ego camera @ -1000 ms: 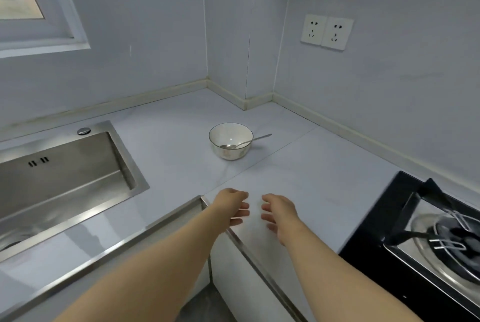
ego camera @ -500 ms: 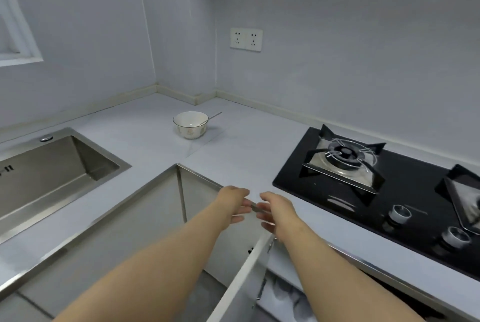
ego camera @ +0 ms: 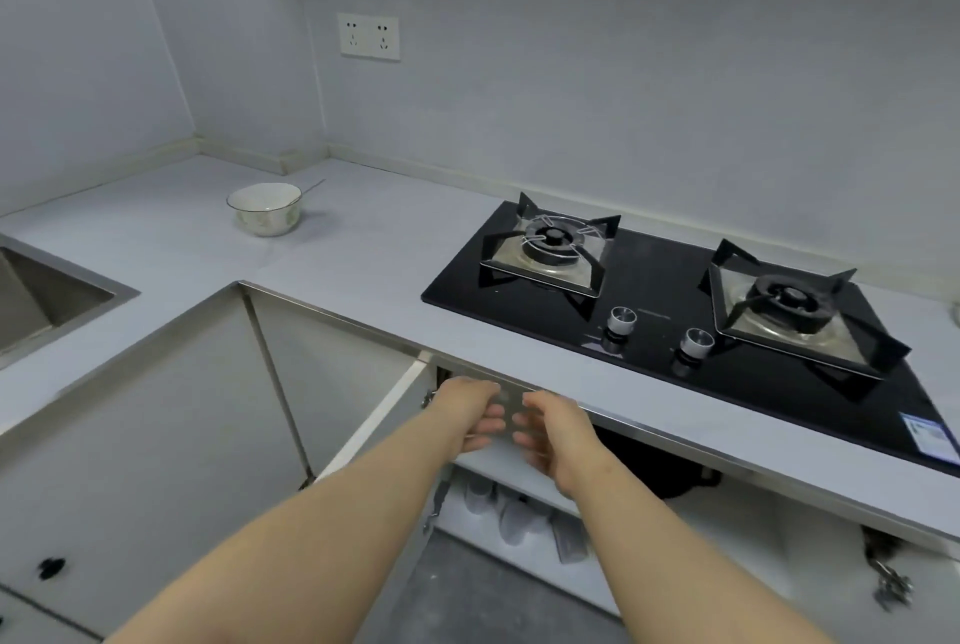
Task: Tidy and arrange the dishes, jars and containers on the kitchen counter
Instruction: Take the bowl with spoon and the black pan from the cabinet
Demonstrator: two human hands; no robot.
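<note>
Head view: the cabinet door (ego camera: pixel 374 425) had swung open; left hand (ego camera: pixel 475 412) and right hand (ego camera: pixel 553 435) hovered loosely spread and empty, likely readying storage for the bowl (ego camera: pixel 265 208).

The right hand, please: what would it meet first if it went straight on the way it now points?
Likely the counter's metal edge; depth is unclear, so the right hand might instead pass beneath it into the open cabinet.
</note>
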